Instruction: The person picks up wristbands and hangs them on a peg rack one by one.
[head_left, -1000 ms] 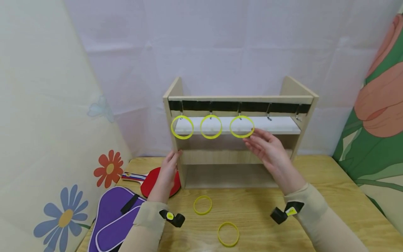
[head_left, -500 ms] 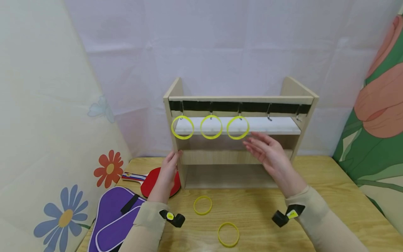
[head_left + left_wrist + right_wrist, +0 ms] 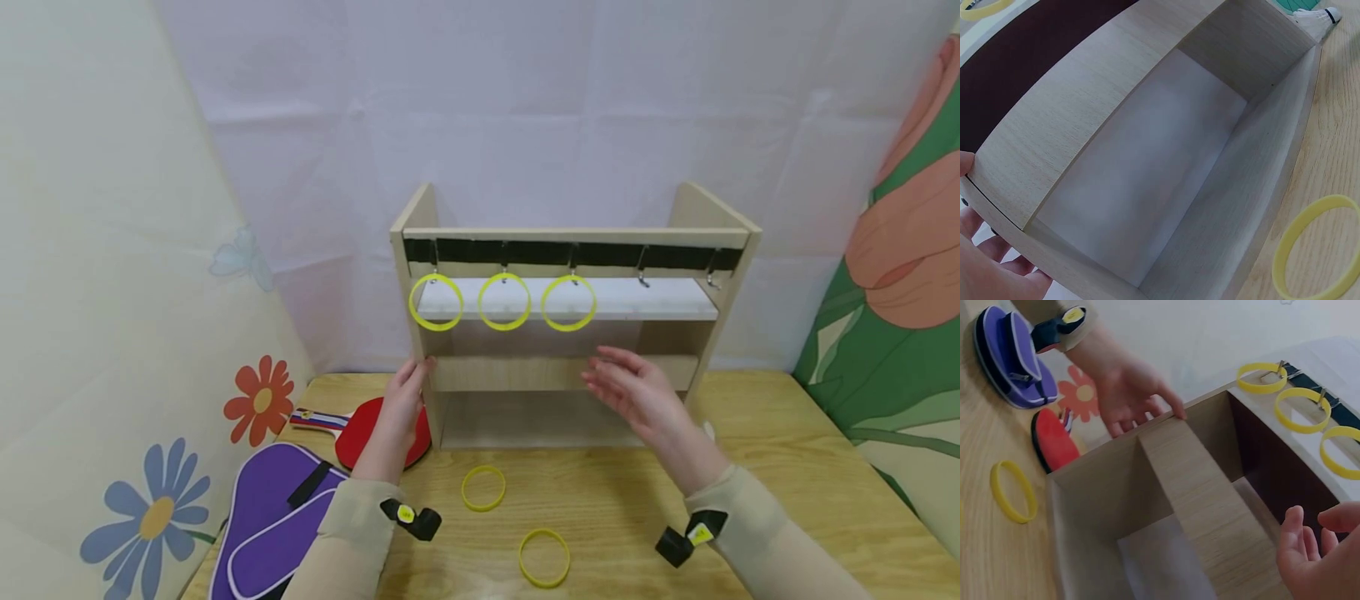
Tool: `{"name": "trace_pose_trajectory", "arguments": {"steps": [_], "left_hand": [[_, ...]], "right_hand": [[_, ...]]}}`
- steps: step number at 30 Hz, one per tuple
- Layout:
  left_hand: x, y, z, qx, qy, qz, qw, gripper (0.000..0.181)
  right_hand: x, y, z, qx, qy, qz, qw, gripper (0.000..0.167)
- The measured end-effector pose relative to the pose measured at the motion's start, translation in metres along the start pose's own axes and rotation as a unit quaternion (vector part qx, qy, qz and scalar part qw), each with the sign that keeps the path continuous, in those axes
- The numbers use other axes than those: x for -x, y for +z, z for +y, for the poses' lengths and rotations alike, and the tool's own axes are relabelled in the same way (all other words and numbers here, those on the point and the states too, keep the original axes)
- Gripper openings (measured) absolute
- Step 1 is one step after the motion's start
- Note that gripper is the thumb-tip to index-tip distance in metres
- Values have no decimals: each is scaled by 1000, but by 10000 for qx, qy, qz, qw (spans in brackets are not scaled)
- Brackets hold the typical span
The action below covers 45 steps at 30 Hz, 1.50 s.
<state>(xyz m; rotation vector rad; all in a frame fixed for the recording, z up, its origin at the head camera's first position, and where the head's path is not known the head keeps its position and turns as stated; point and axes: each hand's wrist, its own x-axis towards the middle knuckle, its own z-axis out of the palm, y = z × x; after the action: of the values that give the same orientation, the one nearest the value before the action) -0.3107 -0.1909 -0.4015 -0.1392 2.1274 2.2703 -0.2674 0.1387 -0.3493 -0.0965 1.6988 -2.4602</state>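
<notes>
My left hand (image 3: 401, 408) grips the left side panel of a small wooden shelf (image 3: 555, 375), thumb over the front edge and fingers against the outer face, as the right wrist view shows. Three yellow rings hang from hooks on the shelf's black strip: a left ring (image 3: 437, 330), a middle ring (image 3: 505, 327) and a right ring (image 3: 569, 327). Below the right ring, my right hand (image 3: 645, 396) is in the air before the shelf, holding nothing, its fingers loosely bent. Two more yellow rings lie on the table, one nearer the shelf (image 3: 483, 507) and one farther forward (image 3: 544, 584).
Two bare hooks, one being the fourth hook (image 3: 642, 275), are at the strip's right. A red table tennis bat (image 3: 367, 433) and a purple bat case (image 3: 270, 492) lie to the left. A shuttlecock (image 3: 1316, 22) lies past the shelf's right end.
My right hand has let go of the right hanging ring and moved down from it. That ring has swung slightly left and hangs from its hook. The left hand has stayed put.
</notes>
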Motion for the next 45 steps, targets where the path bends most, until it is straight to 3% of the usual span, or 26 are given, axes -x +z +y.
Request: {"name": "trace_pose_trajectory", "arguments": {"steps": [6, 18, 24, 45], "left_hand": [[0, 2, -1, 8, 84, 39, 10000, 56], [0, 2, -1, -39, 66, 36, 10000, 57], [0, 2, -1, -32, 45, 83, 10000, 57], [2, 2, 1, 32, 4, 56, 10000, 60]], "right_hand": [[4, -9, 17, 351, 2, -123, 9993, 53], [11, -27, 56, 841, 278, -258, 9957, 43], [16, -33, 79, 1094, 458, -437, 9920, 48], [38, -26, 128, 1626, 827, -846, 9796, 51]]}}
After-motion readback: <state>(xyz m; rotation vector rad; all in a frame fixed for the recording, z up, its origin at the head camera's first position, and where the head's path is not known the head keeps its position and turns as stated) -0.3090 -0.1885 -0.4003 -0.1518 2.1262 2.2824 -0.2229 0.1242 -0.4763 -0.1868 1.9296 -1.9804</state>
